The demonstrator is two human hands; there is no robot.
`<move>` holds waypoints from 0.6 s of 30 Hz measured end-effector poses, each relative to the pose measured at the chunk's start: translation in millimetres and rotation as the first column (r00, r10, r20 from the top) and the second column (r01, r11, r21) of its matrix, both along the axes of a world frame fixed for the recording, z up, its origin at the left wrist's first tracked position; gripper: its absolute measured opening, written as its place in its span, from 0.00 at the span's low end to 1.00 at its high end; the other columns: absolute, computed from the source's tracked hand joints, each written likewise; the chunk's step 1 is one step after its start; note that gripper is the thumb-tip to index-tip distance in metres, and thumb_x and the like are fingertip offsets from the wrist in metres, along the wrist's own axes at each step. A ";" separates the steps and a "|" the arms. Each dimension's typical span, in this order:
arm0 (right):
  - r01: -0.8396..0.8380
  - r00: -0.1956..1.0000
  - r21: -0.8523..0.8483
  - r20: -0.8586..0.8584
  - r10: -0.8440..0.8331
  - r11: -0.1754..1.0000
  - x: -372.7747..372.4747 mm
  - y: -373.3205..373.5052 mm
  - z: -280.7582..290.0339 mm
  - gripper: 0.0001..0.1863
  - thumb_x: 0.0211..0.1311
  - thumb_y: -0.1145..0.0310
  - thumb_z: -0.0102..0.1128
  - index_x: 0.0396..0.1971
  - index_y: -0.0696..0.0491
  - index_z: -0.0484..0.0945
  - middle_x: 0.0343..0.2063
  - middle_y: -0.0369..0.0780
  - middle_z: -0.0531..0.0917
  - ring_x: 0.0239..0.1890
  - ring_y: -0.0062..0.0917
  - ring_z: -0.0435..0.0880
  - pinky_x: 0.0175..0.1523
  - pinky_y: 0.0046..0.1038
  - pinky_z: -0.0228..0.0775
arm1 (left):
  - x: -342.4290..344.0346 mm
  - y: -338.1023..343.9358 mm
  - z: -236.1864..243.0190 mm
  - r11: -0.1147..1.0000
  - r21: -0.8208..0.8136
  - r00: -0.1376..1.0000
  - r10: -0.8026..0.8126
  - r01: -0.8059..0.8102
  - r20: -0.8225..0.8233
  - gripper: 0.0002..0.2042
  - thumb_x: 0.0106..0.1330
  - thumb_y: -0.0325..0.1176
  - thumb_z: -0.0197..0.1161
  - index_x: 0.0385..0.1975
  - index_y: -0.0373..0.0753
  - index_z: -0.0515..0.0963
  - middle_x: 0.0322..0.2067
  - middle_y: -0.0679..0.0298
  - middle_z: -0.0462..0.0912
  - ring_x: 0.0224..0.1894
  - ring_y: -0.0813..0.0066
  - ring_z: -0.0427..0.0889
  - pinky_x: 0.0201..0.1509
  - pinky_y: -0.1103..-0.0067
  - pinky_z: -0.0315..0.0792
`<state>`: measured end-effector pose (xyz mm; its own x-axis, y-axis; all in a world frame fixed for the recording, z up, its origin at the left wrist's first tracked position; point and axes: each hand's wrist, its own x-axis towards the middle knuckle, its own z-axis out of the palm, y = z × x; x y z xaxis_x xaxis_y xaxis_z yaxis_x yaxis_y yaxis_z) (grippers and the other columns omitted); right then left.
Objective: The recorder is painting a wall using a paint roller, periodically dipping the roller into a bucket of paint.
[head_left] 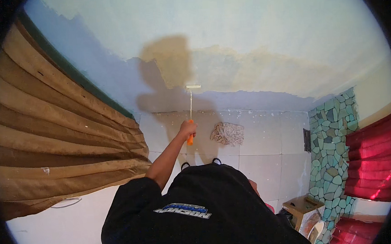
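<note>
My left hand [188, 129] is closed round the orange handle of a paint roller [191, 105], arm stretched out in front of me. The roller's pale, narrow head rests against the wall [264, 68], apparently touching it, near the lower edge of a lighter painted area. Below that edge runs a bluish-lilac band of wall. Of my right arm only a sliver of skin [254, 186] shows beside my black shirt; the hand itself is hidden. A bit of something pink [269, 207] peeks out near it, too little to name.
A crumpled patterned cloth [228, 134] lies on the speckled tiled floor [263, 162] by the wall. Brown curtains [66, 134] hang at the left. To the right are a green stone-patterned wall strip [329, 149], red curtains [372, 160] and a small wooden table [304, 207].
</note>
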<state>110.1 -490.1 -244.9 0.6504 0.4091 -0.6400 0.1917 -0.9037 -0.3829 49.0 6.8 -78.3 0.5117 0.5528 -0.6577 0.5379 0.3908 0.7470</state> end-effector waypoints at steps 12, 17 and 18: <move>-0.434 0.894 0.006 0.127 0.430 0.901 36.2 62.9 25.3 0.16 0.48 0.56 0.44 0.31 0.49 0.75 0.29 0.44 0.78 0.35 0.37 0.77 0.38 0.35 0.67 | -57.9 -68.0 203.4 0.991 0.129 0.996 0.006 -0.017 0.084 0.16 0.60 0.44 0.49 0.33 0.36 0.62 0.14 0.68 0.64 0.09 0.83 0.63 0.10 0.83 0.61; -0.437 0.891 0.010 0.140 0.431 0.900 46.5 65.9 18.3 0.15 0.46 0.56 0.46 0.30 0.48 0.76 0.29 0.42 0.78 0.35 0.37 0.77 0.38 0.36 0.67 | -54.1 -67.6 198.9 0.997 0.056 0.994 0.043 -0.049 0.102 0.14 0.61 0.43 0.48 0.33 0.37 0.62 0.14 0.68 0.63 0.09 0.83 0.62 0.10 0.84 0.60; -0.432 0.893 0.011 0.144 0.426 0.902 45.6 64.0 15.9 0.15 0.46 0.56 0.46 0.30 0.48 0.76 0.29 0.42 0.78 0.35 0.37 0.77 0.38 0.36 0.67 | -50.8 -64.9 191.7 0.997 0.059 0.994 0.037 -0.044 0.104 0.14 0.61 0.43 0.48 0.33 0.37 0.62 0.14 0.68 0.63 0.09 0.83 0.62 0.10 0.84 0.60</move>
<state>155.7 -426.1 -229.0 0.4841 0.6923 -0.5352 0.6094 -0.7056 -0.3615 -1.8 -58.1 113.5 0.5512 0.6119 -0.5672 0.4415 0.3629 0.8206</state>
